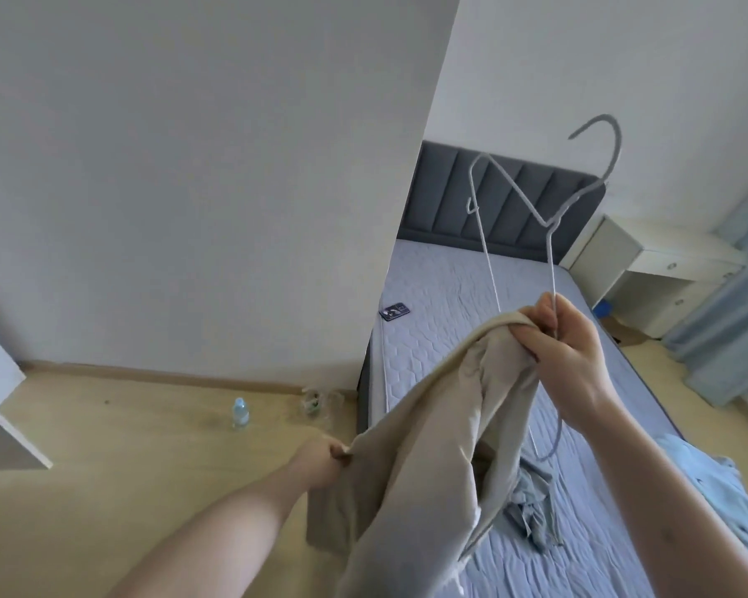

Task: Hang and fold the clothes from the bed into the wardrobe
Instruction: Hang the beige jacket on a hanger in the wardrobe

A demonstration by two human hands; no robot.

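A beige garment (428, 446) hangs between my hands over the foot of the bed (450, 295). My right hand (566, 343) grips its upper end together with a thin grey wire hanger (549, 209), whose hook points up in front of the headboard. My left hand (320, 459) pinches the garment's lower left edge, out over the floor. A crumpled grey-blue garment (532, 507) lies on the mattress below, and a light blue one (709, 481) lies at the right edge.
A dark phone (394, 312) lies on the mattress near the wall. A water bottle (240, 412) stands on the wooden floor by the skirting. A white door (1, 403) is at the left, a white desk (648, 269) and blue curtain (735, 304) at the right.
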